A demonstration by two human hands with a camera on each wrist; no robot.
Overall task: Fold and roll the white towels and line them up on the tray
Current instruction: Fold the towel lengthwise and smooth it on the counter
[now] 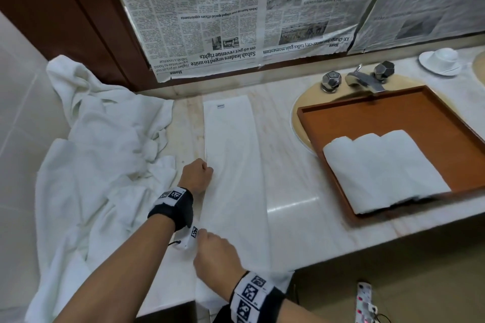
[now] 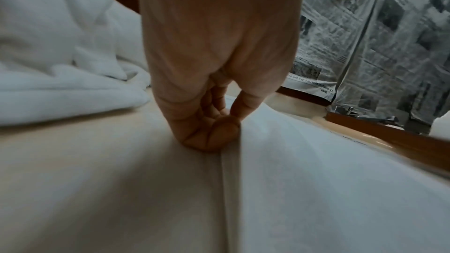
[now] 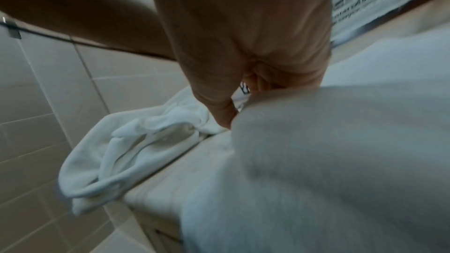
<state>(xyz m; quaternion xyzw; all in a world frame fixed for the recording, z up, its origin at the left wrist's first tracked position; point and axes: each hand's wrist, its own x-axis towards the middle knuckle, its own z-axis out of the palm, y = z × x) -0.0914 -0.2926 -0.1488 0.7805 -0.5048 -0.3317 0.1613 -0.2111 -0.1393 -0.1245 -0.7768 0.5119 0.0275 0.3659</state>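
A white towel [image 1: 236, 165], folded into a long narrow strip, lies on the marble counter from the back wall to the front edge. My left hand [image 1: 200, 174] pinches its left edge about halfway along; the left wrist view shows the thumb and fingers of that left hand [image 2: 228, 120] nipping the fold of the towel [image 2: 316, 180]. My right hand [image 1: 215, 252] grips the same edge nearer the front, its fingers curled into the towel [image 3: 340, 161]. Three rolled towels [image 1: 380, 168] lie side by side on the brown tray [image 1: 393, 113] at the right.
A heap of loose white towels [image 1: 99, 139] covers the counter's left end and hangs over its edge. The tray sits over the sink, under the faucet [image 1: 364, 78]. A cup on a saucer [image 1: 441, 60] stands at the back right. Newspaper [image 1: 236, 8] covers the wall.
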